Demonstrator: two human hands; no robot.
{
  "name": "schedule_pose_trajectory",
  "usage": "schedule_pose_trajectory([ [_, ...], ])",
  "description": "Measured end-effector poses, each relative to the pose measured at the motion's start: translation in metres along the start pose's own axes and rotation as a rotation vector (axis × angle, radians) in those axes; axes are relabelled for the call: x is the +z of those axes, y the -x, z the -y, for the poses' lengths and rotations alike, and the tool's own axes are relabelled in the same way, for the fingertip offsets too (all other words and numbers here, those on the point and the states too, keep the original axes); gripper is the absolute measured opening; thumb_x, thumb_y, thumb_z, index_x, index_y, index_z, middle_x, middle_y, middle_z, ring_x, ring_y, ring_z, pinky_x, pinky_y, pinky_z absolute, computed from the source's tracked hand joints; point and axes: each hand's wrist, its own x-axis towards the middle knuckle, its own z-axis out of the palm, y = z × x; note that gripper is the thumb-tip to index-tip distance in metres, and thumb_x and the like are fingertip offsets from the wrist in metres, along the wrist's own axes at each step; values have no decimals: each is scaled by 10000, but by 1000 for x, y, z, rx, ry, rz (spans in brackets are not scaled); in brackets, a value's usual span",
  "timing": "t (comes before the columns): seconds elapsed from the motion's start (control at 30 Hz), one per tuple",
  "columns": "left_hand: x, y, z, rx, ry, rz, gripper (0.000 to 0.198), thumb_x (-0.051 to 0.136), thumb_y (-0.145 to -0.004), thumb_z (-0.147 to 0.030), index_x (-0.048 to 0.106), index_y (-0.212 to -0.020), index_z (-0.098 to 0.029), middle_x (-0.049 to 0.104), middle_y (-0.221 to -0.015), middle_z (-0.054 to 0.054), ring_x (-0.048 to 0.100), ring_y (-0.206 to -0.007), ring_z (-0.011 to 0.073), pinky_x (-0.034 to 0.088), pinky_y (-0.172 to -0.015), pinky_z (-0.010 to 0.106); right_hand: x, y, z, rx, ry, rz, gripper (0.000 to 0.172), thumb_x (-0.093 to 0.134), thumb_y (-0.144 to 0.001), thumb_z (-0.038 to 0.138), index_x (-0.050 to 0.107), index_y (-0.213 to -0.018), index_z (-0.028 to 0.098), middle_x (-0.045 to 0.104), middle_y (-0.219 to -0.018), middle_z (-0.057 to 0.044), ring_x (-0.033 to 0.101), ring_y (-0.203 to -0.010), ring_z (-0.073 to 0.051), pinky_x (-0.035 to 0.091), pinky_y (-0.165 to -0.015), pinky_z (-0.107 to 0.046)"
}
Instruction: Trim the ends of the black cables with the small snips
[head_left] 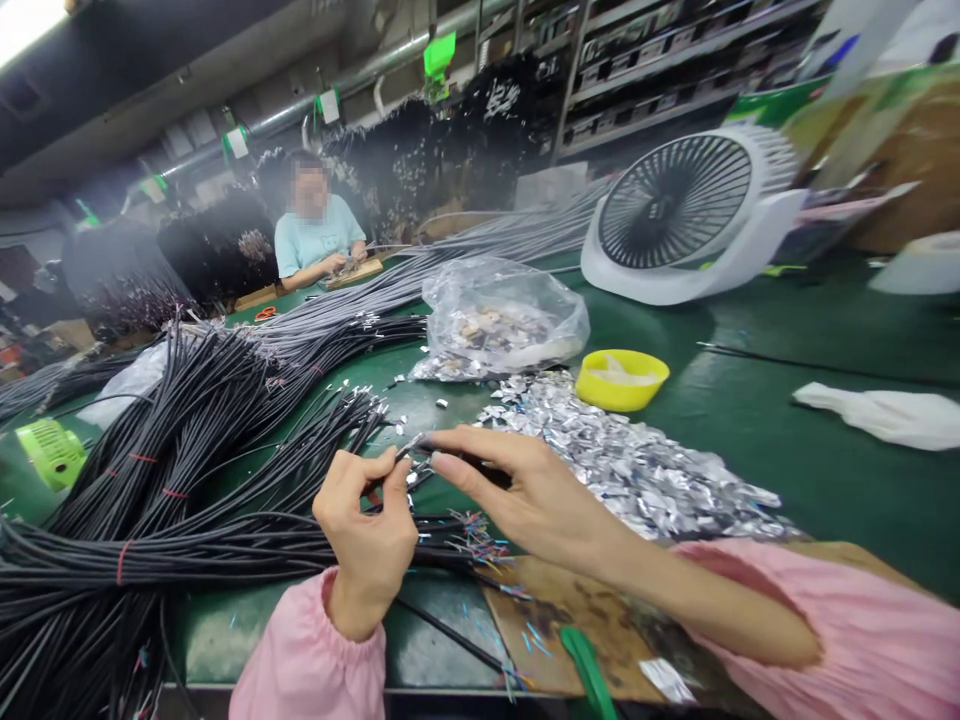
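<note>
My left hand [367, 535] is closed, pinching a thin black cable [376, 487] between thumb and forefinger. At the cable's tip a small silvery end [409, 447] shows. My right hand [525, 490] meets it there, with thumb and forefinger pressed together on that end. A dark shape sits under the right palm, and I cannot make out what it is. Right behind the hands lies a large heap of crumpled silver foil pieces [645, 470]. Below them, a bundle of black cables [247, 545] ends in stripped coloured wires [476, 535].
Tied cable bundles fill the left side. A plastic bag of foil bits [510, 310], a yellow dish [622, 380] and a white fan [682, 215] stand farther back. A stained board [555, 620] with a green-handled tool [585, 670] lies in front. Another person [319, 235] sits across.
</note>
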Motion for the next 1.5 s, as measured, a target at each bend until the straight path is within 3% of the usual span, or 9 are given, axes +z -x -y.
schedule_pose_trajectory([
  [0.33,1,0,-3,20,-52,-32,80,635,-743,-155,630,-664,-165,559,-558,-27,500,-476,77,404,-464,186,0,0,0,85,-2,-4,232,506,-831,256,712,-877,158,733,-840,-76,680,-726,-181,544,-665,-286],
  [0.57,-1,-8,2,-381,281,271,181,564,-792,-258,651,-668,-160,602,-558,1,540,-469,99,397,-436,192,1,0,-2,99,74,-38,261,499,-825,271,729,-866,155,723,-757,-67,660,-653,-178,515,-609,-296],
  [0.63,-1,-8,3,-447,332,275,170,577,-781,-263,638,-664,-156,566,-517,-18,500,-415,88,367,-402,190,0,-2,-2,135,41,-57,255,515,-810,290,730,-855,162,727,-791,-70,660,-681,-184,514,-627,-300],
  [0.73,1,-3,4,-344,289,157,94,615,-753,-227,620,-682,-165,575,-583,-19,526,-487,94,397,-460,196,-2,-4,-2,237,-52,-106,263,571,-752,365,730,-815,165,724,-794,-69,644,-673,-189,500,-588,-290],
  [0.93,5,7,1,10,86,91,85,614,-763,-135,612,-685,-170,547,-611,-22,507,-563,93,396,-529,202,-1,-7,3,381,-249,-47,265,579,-645,368,646,-510,149,523,-450,-9,414,-411,-97,320,-381,-226],
  [1.17,5,3,0,-145,168,255,99,533,-825,-192,613,-768,-179,577,-707,2,547,-640,112,408,-545,198,0,-6,1,375,-280,-44,194,551,-628,282,603,-502,144,473,-438,11,408,-422,-88,336,-404,-220],
  [1.3,-3,-5,0,-238,261,439,256,458,-866,-246,595,-663,-172,561,-639,-7,498,-590,104,366,-546,208,-2,-6,-7,186,-139,-21,196,508,-691,180,601,-524,136,465,-426,27,386,-392,-65,312,-380,-191],
  [1.43,-11,-15,2,-383,266,739,364,450,-849,-315,554,-537,-159,488,-507,-20,401,-478,92,282,-479,227,-13,-8,-15,-516,187,10,271,407,-841,118,661,-748,130,631,-590,-22,515,-482,-84,382,-448,-195],
  [1.5,-10,-18,4,-432,172,769,373,470,-824,-321,542,-498,-155,440,-451,-27,355,-443,87,240,-464,236,-18,-8,-17,-774,418,68,328,346,-889,83,655,-788,126,660,-627,-34,537,-495,-99,377,-449,-222],
])
